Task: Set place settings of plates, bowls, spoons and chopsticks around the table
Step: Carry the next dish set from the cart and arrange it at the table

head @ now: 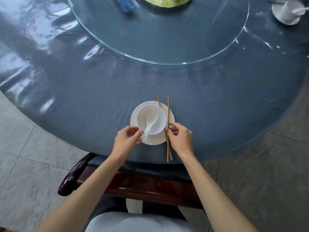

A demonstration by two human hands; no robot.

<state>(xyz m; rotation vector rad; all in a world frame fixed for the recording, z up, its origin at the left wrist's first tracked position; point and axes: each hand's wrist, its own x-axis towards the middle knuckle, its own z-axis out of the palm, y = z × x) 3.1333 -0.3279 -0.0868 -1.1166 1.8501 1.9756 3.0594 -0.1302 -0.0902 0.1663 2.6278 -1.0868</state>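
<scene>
- Left hand (127, 140) pinches the spoon (150, 123) handle; the spoon lies in the bowl (151, 119) on the plate (153, 141) at the near table (83, 97) edge.
- Right hand (179, 137) pinches the chopsticks (168, 111) across the plate's right rim.
- Chair (142, 180) stands between person and table.
- Glass turntable (158, 30) lies far; another setting (288, 12) far right.

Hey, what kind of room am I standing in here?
Probably a restaurant or banquet dining room: a large round table under clear plastic, a glass turntable at its centre, and a white plate being set.

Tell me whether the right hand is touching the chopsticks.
Touching. The head view shows the right hand pinching the chopsticks between thumb and fingertips at the plate's right edge, no gap visible.
</scene>
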